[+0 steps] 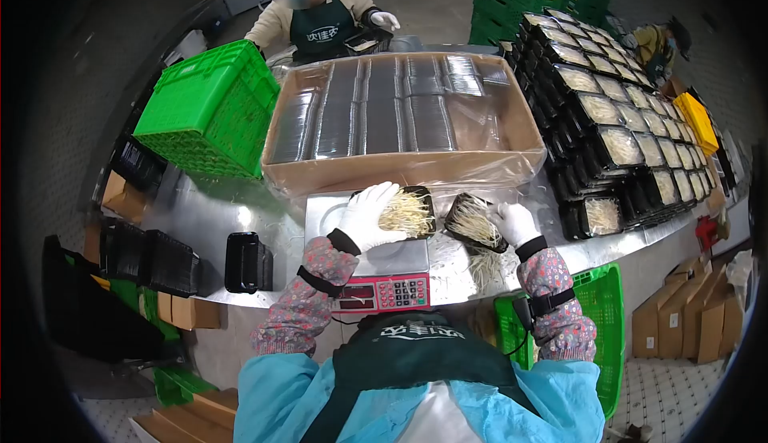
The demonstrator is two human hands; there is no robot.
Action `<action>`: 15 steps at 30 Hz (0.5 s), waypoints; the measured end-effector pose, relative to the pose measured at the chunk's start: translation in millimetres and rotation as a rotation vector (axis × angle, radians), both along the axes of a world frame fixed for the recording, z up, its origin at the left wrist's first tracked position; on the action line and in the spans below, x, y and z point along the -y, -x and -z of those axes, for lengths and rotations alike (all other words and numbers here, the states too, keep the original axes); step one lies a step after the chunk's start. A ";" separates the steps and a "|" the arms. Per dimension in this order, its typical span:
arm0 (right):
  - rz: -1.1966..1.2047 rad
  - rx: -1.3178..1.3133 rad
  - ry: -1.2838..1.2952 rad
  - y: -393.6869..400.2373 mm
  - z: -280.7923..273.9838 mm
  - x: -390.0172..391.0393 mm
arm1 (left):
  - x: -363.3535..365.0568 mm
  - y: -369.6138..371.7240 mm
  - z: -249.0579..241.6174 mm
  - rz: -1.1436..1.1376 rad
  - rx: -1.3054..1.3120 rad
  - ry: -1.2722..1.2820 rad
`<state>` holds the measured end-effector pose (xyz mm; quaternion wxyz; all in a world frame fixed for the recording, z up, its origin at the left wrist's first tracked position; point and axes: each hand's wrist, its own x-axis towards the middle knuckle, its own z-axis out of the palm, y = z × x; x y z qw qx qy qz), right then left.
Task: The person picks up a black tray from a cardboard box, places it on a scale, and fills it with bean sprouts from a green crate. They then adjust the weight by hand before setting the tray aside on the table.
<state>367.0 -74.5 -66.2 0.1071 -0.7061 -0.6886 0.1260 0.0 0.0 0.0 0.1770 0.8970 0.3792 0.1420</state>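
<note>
My left hand (370, 217), in a white glove, lies over the left part of a black tray of sprouts (406, 212) that sits on the scale (384, 260). Its fingers are stretched out. Just right of the scale, a second black tray of sprouts (474, 220) rests tilted on the metal table. My right hand (514, 223), also gloved, is at that tray's right edge with its fingers bent together on some sprouts. Loose sprouts (485, 265) lie on the table below this tray.
A large carton of clear lids (404, 167) stands ahead, beside a green crate (196, 107). Filled trays (608, 147) are stacked right. An empty black tray (249, 263) is left. Across the table is a co-worker (320, 23); another person (660, 47) is farther right.
</note>
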 end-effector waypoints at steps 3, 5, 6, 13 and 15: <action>0.025 0.263 0.260 -6.8 13.6 18.3 | -1.6 38.6 3.8 -0.059 0.234 0.035; 0.035 0.240 0.221 19.7 -29.4 12.8 | -10.9 62.4 47.6 -0.329 0.581 0.248; -0.018 0.118 -0.005 34.0 -38.7 5.9 | -4.8 61.3 37.3 -0.373 0.643 0.186; -0.513 0.025 -0.229 192.6 -20.0 -46.2 | 10.6 14.6 67.5 -0.368 0.427 0.043; -0.366 -0.075 -0.189 214.4 -1.7 -42.8 | 11.3 13.2 71.4 -0.332 0.288 -0.198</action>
